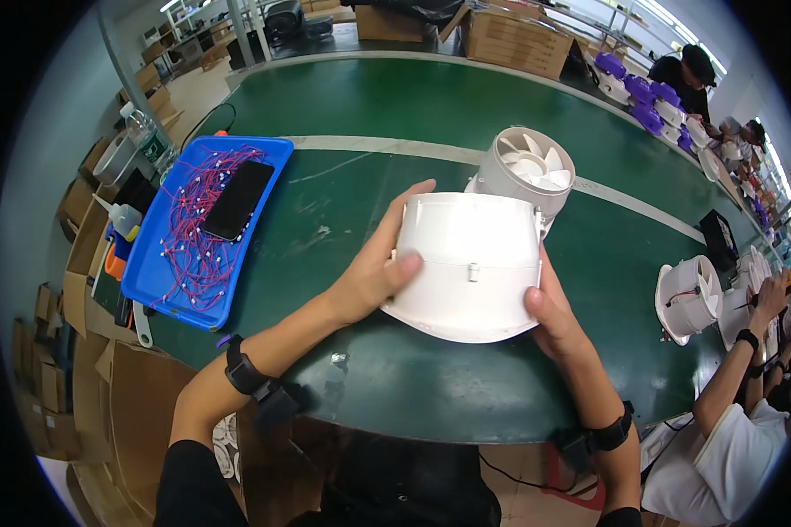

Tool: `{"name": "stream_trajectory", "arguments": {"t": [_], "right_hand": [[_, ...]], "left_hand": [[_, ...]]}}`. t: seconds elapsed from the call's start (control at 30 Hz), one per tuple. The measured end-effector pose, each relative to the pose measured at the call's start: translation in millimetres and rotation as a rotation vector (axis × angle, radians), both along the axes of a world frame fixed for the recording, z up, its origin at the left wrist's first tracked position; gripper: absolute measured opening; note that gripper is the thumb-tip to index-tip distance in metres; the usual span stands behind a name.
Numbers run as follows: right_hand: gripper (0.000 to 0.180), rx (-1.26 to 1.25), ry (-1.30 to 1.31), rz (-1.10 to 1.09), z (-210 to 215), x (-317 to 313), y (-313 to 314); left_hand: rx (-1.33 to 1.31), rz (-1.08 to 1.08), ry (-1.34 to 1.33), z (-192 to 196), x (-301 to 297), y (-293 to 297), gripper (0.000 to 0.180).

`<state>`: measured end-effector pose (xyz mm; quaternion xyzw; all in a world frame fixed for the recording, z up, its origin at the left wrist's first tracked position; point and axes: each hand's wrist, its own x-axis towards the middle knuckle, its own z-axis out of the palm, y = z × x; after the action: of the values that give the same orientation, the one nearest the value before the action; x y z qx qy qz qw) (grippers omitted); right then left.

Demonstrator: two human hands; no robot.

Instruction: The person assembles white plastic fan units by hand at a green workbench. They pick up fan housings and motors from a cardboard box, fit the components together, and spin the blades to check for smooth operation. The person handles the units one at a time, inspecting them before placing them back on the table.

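Observation:
Between my two hands is a white round plastic fan housing (466, 259), held up over the green table with its side toward me. My left hand (382, 268) grips its left side, thumb on the front wall. On the other side my right hand (554, 312) clasps it with the thumb near the lower right. The fingers behind the housing are hidden. Just beyond stands a second white fan (527, 167), its blades facing up.
At the left a blue tray (141, 272) holds red wires (185, 211) and a black phone (237, 200). A bottle (149, 140) stands beyond it. Another fan (690, 297) sits at the right, near a co-worker's arm (734, 369). Cardboard boxes (518, 39) line the back.

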<state>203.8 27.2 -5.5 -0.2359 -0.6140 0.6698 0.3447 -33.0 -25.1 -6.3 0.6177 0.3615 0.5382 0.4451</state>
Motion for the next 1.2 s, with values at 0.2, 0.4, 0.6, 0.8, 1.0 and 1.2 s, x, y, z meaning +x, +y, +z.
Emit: {"name": "stream_trajectory", "arguments": {"t": [0.2, 0.4, 0.6, 0.8, 1.0, 1.2], "right_hand": [[0.120, -0.168, 0.035, 0.017, 0, 1, 1], [0.120, -0.158, 0.053, 0.018, -2, 1, 1], [0.118, -0.140, 0.068, 0.023, 1, 1, 1], [0.114, -0.138, 0.078, -0.015, -1, 0, 1], [0.107, -0.018, 0.104, -0.085, -6, -1, 3], [0.104, 0.316, 0.007, -0.204, -10, -6, 6]], "left_hand": [[0.009, -0.021, -0.018, -9, -4, 0, 0.075], [-0.171, 0.067, -0.057, -1, -4, 1, 0.077], [0.026, -0.073, 0.036, -5, -6, 1, 0.088], [-0.020, -0.062, -0.003, -2, -4, 1, 0.087], [-0.091, -0.023, -0.009, 2, -1, -2, 0.084], [-0.018, 0.045, -0.017, 1, 4, -1, 0.092]]}}
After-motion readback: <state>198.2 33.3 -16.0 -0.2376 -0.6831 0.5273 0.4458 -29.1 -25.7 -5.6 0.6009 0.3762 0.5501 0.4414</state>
